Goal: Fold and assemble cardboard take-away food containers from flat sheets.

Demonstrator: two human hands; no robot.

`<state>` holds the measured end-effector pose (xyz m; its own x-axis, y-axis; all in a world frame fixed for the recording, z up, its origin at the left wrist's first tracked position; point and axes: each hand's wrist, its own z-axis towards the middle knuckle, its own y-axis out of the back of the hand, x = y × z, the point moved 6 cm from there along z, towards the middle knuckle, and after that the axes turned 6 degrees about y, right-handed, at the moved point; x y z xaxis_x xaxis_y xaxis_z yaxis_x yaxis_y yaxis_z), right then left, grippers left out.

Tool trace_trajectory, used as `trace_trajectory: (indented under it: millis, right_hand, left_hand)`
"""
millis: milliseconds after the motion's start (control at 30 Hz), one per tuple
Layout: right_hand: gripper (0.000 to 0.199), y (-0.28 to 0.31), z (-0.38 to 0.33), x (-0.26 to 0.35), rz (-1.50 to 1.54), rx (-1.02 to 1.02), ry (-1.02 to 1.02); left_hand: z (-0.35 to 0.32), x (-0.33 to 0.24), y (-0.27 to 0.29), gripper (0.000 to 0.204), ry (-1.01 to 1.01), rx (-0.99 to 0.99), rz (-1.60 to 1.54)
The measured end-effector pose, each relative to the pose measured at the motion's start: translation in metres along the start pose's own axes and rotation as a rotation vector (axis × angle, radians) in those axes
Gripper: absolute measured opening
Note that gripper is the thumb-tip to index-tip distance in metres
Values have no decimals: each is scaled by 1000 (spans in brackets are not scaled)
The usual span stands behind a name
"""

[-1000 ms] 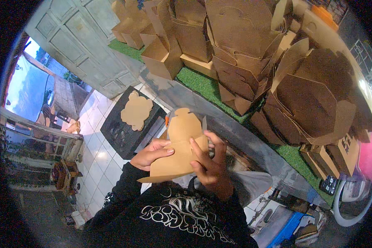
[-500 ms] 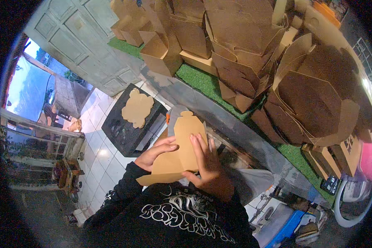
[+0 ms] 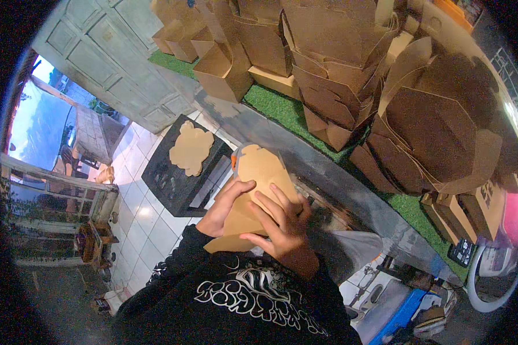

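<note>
The right hand [image 3: 282, 227] lies flat on a brown cardboard blank [image 3: 258, 190], fingers spread and pressed against its face, holding it close to the person's chest. The left hand [image 3: 227, 207] grips the blank's left edge, fingers curled over it with the thumb on top. The blank is a flat cut-out with a scalloped upper edge, tilted up towards the ledge in front, its lower corner touching the black printed sweatshirt [image 3: 236, 299].

Just beyond the hands runs a grey concrete ledge [image 3: 328, 167], and behind it a strip of green artificial turf [image 3: 282, 109]. On the turf stand piles of folded brown paper boxes [image 3: 328, 63], open-topped and nested one inside another; whether the boxes hold anything else cannot be told. To the right, a leaning stack of larger flat blanks [image 3: 443, 132] with angled flaps rests on the same turf.

Left of the hands, a black crate [image 3: 172, 178] sits on the white tiled floor [image 3: 138, 213], with a single scalloped blank [image 3: 191, 148] lying on top of it. A pale panelled door [image 3: 109, 63] stands behind the crate, and further left a railing [image 3: 57, 184] opens to daylight
</note>
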<state>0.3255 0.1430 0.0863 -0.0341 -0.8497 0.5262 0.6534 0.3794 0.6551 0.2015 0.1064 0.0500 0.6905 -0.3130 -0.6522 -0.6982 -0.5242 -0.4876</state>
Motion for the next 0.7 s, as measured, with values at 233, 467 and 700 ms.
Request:
trace_trajectory:
  millis: [233,467,700]
  right_hand:
    - [43,4,-1,10,2,-27,53]
    - [28,16,-10,12,106,-103,5]
    - [22,41,-16,5,143,-366,-204]
  left_hand:
    - [-29,-25,-14,42,-550,228,410]
    - [-31,-29,6,38,-439,130,749]
    - [-28,-7,-12,42,-29,125,45]
